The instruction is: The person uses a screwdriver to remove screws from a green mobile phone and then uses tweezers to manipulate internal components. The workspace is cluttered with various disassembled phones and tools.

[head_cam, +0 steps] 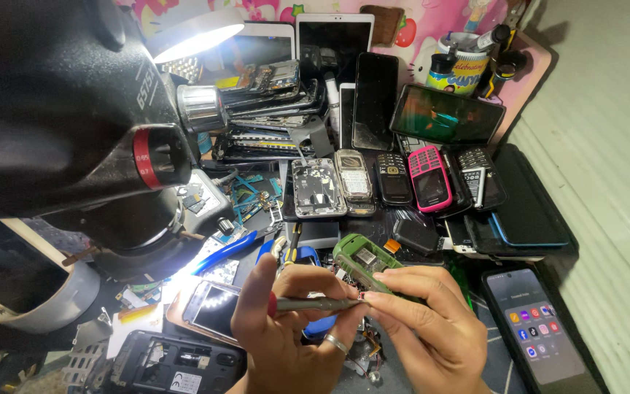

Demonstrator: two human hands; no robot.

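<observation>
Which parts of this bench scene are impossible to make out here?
Head view only:
- Screwdriver tip: hidden between the fingertips at the green phone housing.
- Housing's lower half: covered by the right hand.
- Left hand: wrist cut off by the bottom edge.
- Bench's left side: blocked by the black microscope.
- Lit smartphone: icons too small.

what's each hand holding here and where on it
The left hand holds a thin screwdriver along its shaft, tip toward the green phone frame. The right hand pinches that frame by its lower end.
</observation>
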